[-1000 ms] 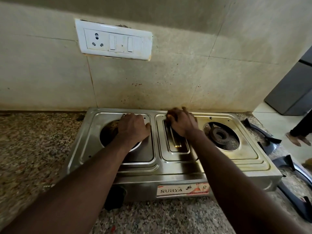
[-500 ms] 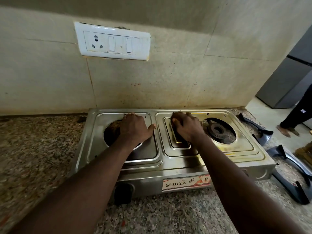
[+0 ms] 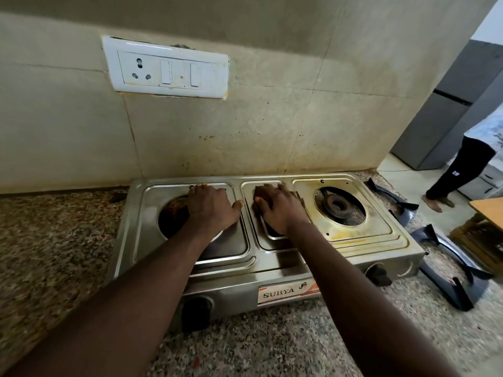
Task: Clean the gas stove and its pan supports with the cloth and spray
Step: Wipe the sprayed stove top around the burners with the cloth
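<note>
Now the left hand (image 3: 211, 210) lies flat, fingers straight, on the stove (image 3: 353, 240). The right hand (image 3: 277, 210) covers its middle, fingers' grip unclear.

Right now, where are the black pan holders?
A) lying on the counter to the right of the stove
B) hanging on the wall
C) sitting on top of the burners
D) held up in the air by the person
A: both pan holders lie on the counter to the right of the stove, and the right burner is bare.
</note>
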